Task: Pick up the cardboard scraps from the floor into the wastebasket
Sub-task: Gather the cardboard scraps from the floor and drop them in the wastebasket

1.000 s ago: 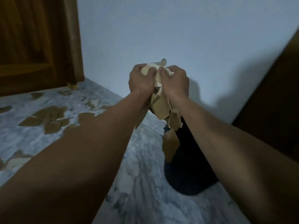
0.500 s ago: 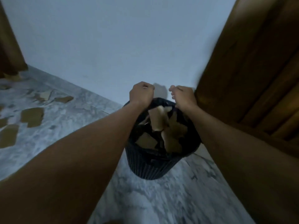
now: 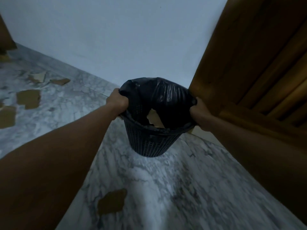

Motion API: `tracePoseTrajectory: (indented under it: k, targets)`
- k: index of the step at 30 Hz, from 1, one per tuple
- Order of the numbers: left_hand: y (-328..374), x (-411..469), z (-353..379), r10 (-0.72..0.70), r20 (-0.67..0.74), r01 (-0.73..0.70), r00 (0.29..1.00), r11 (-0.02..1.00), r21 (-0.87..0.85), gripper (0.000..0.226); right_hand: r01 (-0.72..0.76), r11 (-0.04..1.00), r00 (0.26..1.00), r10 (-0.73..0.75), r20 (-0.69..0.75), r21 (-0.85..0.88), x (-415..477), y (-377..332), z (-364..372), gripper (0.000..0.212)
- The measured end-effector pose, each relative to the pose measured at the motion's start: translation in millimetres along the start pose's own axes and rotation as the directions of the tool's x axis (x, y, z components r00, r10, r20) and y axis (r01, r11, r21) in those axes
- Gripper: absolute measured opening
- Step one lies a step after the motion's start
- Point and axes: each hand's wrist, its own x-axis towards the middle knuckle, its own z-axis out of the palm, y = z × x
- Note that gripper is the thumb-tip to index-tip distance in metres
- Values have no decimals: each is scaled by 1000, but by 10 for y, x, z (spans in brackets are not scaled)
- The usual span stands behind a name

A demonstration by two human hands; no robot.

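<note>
Your left hand (image 3: 118, 101) grips the left edge of the black bag (image 3: 169, 97) that lines the wastebasket (image 3: 149, 143), fingers curled over the plastic at the rim; your right hand (image 3: 198, 112) grips the bag's right edge in the same way, just beside the wooden panel (image 3: 257, 63); both arms reach forward and the bag's mouth is held wide between them. The wastebasket is a dark mesh tub standing upright on the marble floor (image 3: 166, 188), close to the pale wall (image 3: 124, 39) and near the foot of the wooden panel; the bag's far side stands up above the rim, while its near side lies folded just inside it. Pale cardboard pieces (image 3: 153, 117) lie inside the bag, low down, partly hidden by the dark plastic. More scraps are on the floor: a brown scrap (image 3: 112, 203) lies near you, between your left forearm and the basket's base; a larger square scrap (image 3: 29, 98) lies well off to the left, with another scrap (image 3: 7, 116) at the left edge of the view; two smaller scraps (image 3: 60, 81) lie nearer the wall.
</note>
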Motion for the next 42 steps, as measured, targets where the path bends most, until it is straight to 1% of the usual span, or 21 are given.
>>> tracePoseTrajectory:
  k: [2,5,6,8,9,10,11,13,14,15,18,20,22,24,28,31,33,36,39,41,42]
  targets:
    - [-73,28,-109,-30,2,30,1000,996,-88,48,-14,999,999,15,-49,33,45,-65,82,67]
    - [-208,81,-405,-64,-46,57,997,989,-135,49,5,1000,994,-4,-111,11,120,-273,295,43]
    - [-259,130,-542,-79,-71,68,994,987,-143,49,23,999,994,-21,-106,24,155,-378,400,45]
    - [-267,107,-867,-100,-119,80,988,984,-159,51,30,996,999,-28,-27,81,197,-656,625,62]
    - [-284,118,-1038,-102,-149,77,984,983,-167,51,31,993,999,-34,21,116,209,-818,748,68]
    - [-308,133,-1211,-113,-178,81,978,981,-175,52,42,983,997,-54,63,176,239,-972,887,68]
    - [-347,165,-1377,-123,-200,84,972,978,-191,51,63,974,992,-85,91,219,264,-1123,1024,62]
    - [-502,269,-1692,-141,-243,82,960,968,-236,40,109,959,985,-139,101,261,309,-1406,1348,44]
    - [-592,308,-1846,-157,-268,88,951,964,-253,39,114,954,980,-153,124,277,331,-1540,1524,43]
    - [-735,405,-1995,-175,-286,96,942,958,-270,42,108,953,974,-158,160,283,342,-1669,1692,47]
    - [-996,464,-2350,-224,-310,112,924,934,-341,41,96,956,962,-161,221,277,313,-1996,2182,74]
    - [-1144,516,-2516,-247,-315,117,916,918,-379,43,96,959,951,-167,258,267,350,-2140,2507,79]
    - [-1302,589,-2629,-261,-318,126,912,913,-387,53,105,952,934,-194,300,287,355,-2236,2803,74]
    - [-1439,665,-2674,-275,-303,142,912,908,-395,64,125,947,920,-222,324,295,367,-2266,3019,64]
    - [-1547,760,-2699,-281,-320,164,905,923,-348,76,187,958,920,-249,304,217,376,-2292,3201,69]
    - [-1494,722,-2718,-253,-317,159,914,943,-293,76,186,951,911,-261,320,246,320,-2300,3157,77]
    - [-1462,632,-2712,-248,-303,160,920,945,-286,77,157,952,921,-237,308,261,240,-2282,3132,82]
    - [-1510,406,-2686,-219,-319,143,922,959,-245,69,229,937,923,-295,246,262,-35,-2185,3109,76]
    - [-1655,114,-2622,-163,-325,84,932,966,-245,65,276,936,916,-325,235,218,-364,-1982,3096,71]
    - [-1847,-160,-2540,-162,-384,81,909,973,-218,66,285,928,917,-337,212,238,-679,-1784,3076,71]
    - [-1996,-299,-2486,-149,-416,87,897,983,-164,67,303,922,913,-353,203,240,-837,-1659,3086,72]
